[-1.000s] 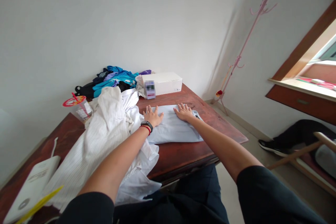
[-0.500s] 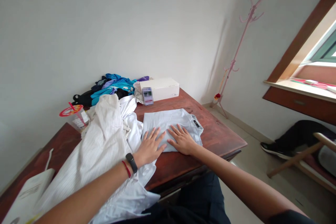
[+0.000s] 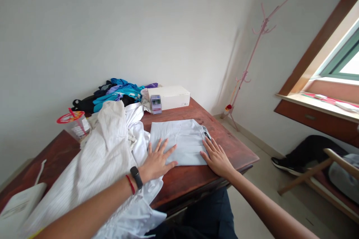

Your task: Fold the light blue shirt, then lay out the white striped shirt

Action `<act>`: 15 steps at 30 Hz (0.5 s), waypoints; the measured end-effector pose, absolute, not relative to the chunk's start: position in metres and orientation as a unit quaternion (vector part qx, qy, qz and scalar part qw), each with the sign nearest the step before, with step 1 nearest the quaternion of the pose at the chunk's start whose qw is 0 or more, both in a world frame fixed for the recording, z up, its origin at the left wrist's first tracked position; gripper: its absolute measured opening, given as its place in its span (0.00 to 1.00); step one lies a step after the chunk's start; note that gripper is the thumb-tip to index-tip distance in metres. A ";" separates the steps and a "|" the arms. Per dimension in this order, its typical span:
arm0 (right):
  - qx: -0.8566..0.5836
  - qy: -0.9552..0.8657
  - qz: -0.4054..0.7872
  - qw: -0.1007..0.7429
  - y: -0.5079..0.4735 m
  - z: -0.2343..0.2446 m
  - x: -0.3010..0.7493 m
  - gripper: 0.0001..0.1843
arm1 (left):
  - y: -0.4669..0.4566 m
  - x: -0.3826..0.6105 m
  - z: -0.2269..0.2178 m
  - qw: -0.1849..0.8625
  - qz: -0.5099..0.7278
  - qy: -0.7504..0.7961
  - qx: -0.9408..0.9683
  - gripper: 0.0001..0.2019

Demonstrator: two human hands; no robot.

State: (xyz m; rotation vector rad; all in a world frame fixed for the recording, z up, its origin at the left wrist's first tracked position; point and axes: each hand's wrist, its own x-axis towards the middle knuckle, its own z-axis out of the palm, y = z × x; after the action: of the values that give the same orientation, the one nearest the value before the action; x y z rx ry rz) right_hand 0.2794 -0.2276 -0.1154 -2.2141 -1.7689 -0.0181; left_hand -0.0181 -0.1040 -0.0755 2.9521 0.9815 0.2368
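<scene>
A light grey folded shirt [image 3: 179, 138] lies flat on the dark red-brown wooden table [image 3: 174, 183], its collar and a dark label at the right end. My left hand [image 3: 157, 160] rests with fingers spread on the shirt's near left corner. On the right end, just below the label, my right hand [image 3: 217, 157] lies flat with fingers stretched out. Close by my left forearm, white striped clothes [image 3: 103, 149] are heaped and hang over the table's front edge.
Farther back are a pile of blue and black clothes [image 3: 117, 91], a white box [image 3: 171, 97] and a small pixelated packet [image 3: 156, 104]. A plastic cup [image 3: 77, 125] with a straw stands left. A pink coat stand [image 3: 252, 58] and a wooden chair [image 3: 305, 173] are to the right.
My right hand has slid rightward over the shirt, from its middle to the collar end. My left hand stays near the left corner. The view has shifted slightly.
</scene>
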 end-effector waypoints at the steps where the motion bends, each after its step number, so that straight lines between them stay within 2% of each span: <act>1: -0.777 -0.609 -0.011 0.160 -0.232 -0.118 0.282 0.35 | -0.104 -0.018 -0.076 0.017 0.076 0.315 0.946 0.36; 4: -0.785 -0.589 -0.031 0.192 -0.242 -0.124 0.288 0.35 | -0.103 -0.016 -0.076 0.028 0.078 0.316 0.945 0.42; 8: -0.771 -0.590 -0.044 0.235 -0.248 -0.121 0.287 0.34 | -0.104 -0.015 -0.077 0.038 0.089 0.318 0.943 0.42; 12: -0.755 -0.612 -0.032 0.234 -0.252 -0.115 0.284 0.34 | -0.108 -0.013 -0.077 0.048 0.090 0.335 0.937 0.42; 15: -0.741 -0.636 -0.032 0.215 -0.254 -0.113 0.284 0.38 | -0.109 -0.010 -0.079 0.053 0.105 0.343 0.932 0.41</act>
State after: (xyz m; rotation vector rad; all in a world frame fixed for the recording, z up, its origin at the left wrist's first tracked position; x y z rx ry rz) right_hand 0.2835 -0.2541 -0.1127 -2.0546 -1.7638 -0.0874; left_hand -0.0105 -0.1086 -0.0790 2.8330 1.0441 0.3181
